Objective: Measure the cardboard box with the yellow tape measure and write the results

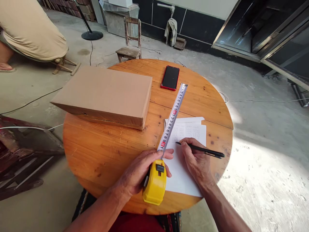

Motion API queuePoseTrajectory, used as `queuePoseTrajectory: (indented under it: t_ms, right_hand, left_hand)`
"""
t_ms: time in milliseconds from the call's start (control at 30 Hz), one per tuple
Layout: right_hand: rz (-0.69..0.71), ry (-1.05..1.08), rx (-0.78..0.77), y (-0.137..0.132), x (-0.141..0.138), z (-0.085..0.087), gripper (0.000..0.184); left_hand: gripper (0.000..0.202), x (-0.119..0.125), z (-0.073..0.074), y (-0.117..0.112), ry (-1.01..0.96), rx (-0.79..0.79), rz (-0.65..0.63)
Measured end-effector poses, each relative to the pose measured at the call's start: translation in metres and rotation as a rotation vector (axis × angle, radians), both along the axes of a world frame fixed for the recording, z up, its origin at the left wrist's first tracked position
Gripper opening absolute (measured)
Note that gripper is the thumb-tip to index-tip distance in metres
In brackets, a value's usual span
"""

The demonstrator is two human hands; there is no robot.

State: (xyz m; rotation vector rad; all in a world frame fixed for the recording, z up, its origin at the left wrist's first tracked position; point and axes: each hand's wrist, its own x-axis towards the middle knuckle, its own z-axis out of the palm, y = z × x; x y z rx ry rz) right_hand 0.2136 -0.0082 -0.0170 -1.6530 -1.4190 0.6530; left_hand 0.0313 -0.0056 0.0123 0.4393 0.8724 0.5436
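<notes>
My left hand (142,166) is wrapped round a yellow tape measure (155,185), with the thumb on the blade near the case. The marked metal blade (171,122) sticks out away from me, its hooked end close to the phone. In my right hand (196,159) is a black pen (205,150), gripped between thumb and fingers, its tip over the paper. Beneath both hands lies a white sheet of paper (181,180) with rows of small figures near its top. A brown cardboard box (106,93) rests flat on the table to the left of the blade.
The round wooden table (96,161) carries a red-cased phone (170,77) at its far side. Beyond it stand a small wooden chair (130,48) and a black round-based stand (92,35). A person's leg (7,56) shows at far left. Cables cross the floor.
</notes>
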Motion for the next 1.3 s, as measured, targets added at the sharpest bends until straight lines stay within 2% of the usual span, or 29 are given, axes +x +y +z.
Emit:
queuePoseTrajectory:
  t_ms: [267,600,767,1067,1300]
  right_hand:
    - [-0.114,0.084,-0.007,-0.002,0.005,-0.0011,0.016]
    - [-0.041,0.068,-0.028,0.0003,0.0035,0.0016,0.016]
    - [-0.033,0.069,-0.04,0.0003,0.0029,0.001,0.016]
    - [-0.041,0.053,-0.055,0.0001,0.0014,0.0024,0.015]
    - [-0.033,0.045,-0.046,0.0009,0.0017,0.0016,0.014]
  left_hand:
    - [0.035,0.0006,-0.0024,-0.0001,0.0,0.016,-0.004]
    - [0.036,0.0016,-0.0007,-0.0009,0.019,-0.006,0.004]
    - [0.035,0.0021,0.001,0.0006,0.027,-0.018,0.011]
    - [0.037,-0.0002,-0.0058,-0.0019,-0.008,-0.012,0.0]
    - [0.036,0.0012,-0.0032,-0.0001,0.003,-0.012,0.003]
